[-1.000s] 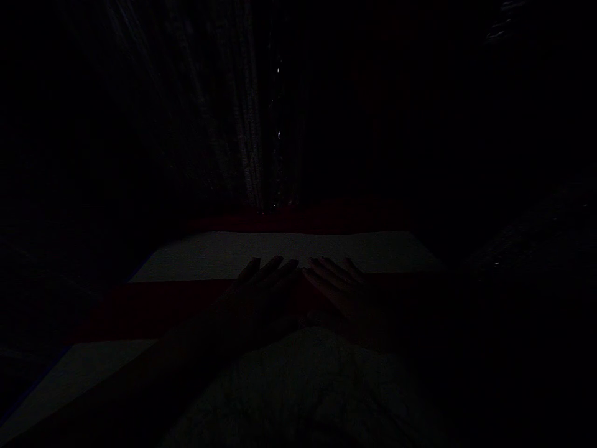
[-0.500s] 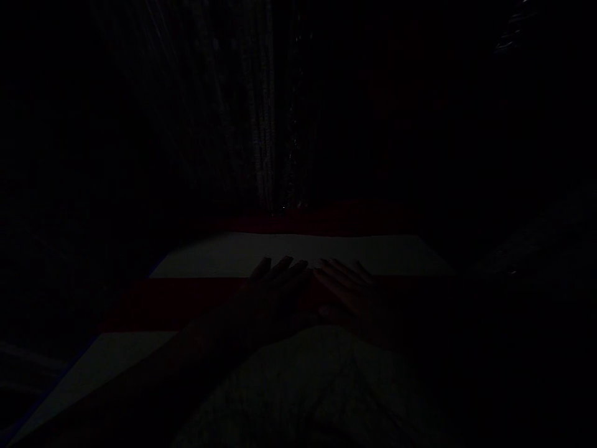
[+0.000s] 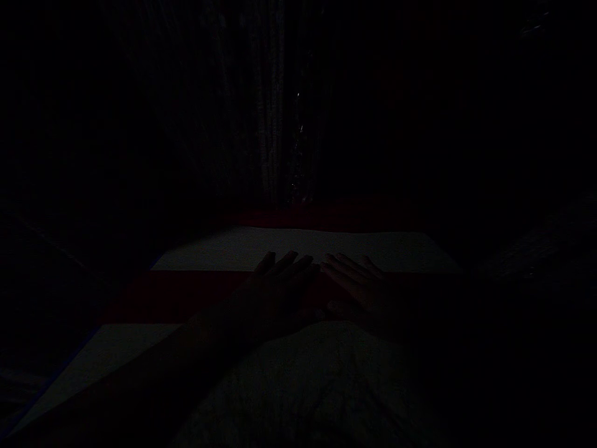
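The scene is very dark. My left hand (image 3: 275,295) lies flat, palm down and fingers spread, on a cloth-like surface with broad red and pale stripes. Beside it, my right hand (image 3: 361,289) rests flat too, its fingers angled toward the left hand. Both thumbs point inward and their tips nearly meet. The fingertips reach onto a pale stripe (image 3: 224,249), while the palms are over a red stripe (image 3: 163,295). I see nothing held in either hand. The right wrist and forearm fade into the dark.
Along the left, the striped surface ends in a thin blue edge (image 3: 69,358). Beyond its far red band (image 3: 326,216) hang dim vertical folds (image 3: 273,112), like a curtain, with small glints. Pale wrinkled fabric (image 3: 298,386) fills the near middle. Both sides are nearly black.
The view has shifted slightly, so the hands and stripes appear a little higher and the hands a little further right. Both hands keep the same flat pose on the surface.
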Demonstrator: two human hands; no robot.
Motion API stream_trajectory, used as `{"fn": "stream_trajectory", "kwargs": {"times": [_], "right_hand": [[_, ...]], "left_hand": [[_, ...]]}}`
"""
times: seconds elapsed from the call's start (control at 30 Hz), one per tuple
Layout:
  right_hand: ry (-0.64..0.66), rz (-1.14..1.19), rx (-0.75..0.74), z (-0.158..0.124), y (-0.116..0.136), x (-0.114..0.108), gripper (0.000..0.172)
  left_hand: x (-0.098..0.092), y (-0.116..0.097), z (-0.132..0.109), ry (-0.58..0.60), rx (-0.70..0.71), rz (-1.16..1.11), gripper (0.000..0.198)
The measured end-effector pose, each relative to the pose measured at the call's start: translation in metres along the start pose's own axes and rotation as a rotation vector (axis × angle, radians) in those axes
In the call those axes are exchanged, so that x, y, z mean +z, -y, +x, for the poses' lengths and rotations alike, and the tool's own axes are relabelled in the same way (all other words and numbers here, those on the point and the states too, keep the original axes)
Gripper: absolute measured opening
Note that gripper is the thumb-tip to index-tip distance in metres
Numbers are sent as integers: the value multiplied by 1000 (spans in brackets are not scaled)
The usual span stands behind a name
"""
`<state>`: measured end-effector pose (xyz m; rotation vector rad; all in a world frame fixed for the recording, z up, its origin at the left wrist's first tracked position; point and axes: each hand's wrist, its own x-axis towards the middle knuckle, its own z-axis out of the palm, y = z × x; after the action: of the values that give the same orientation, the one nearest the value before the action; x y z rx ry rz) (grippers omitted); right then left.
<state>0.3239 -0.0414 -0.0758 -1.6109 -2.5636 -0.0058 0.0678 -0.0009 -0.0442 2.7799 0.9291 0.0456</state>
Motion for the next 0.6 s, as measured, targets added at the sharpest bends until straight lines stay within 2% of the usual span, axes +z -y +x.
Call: {"fn": "stream_trajectory", "kwargs": {"times": [0.2, 0.4, 0.6], "right_hand": [[-84, -15, -11, 1, 4, 1, 73], [-60, -9, -9, -3, 1, 6, 77], [-100, -4, -12, -2, -1, 4, 71]], "left_hand": [[3, 1, 1, -40, 9, -1, 88], [2, 1, -1, 6, 12, -11, 86], [2, 0, -1, -16, 12, -1, 82]]}}
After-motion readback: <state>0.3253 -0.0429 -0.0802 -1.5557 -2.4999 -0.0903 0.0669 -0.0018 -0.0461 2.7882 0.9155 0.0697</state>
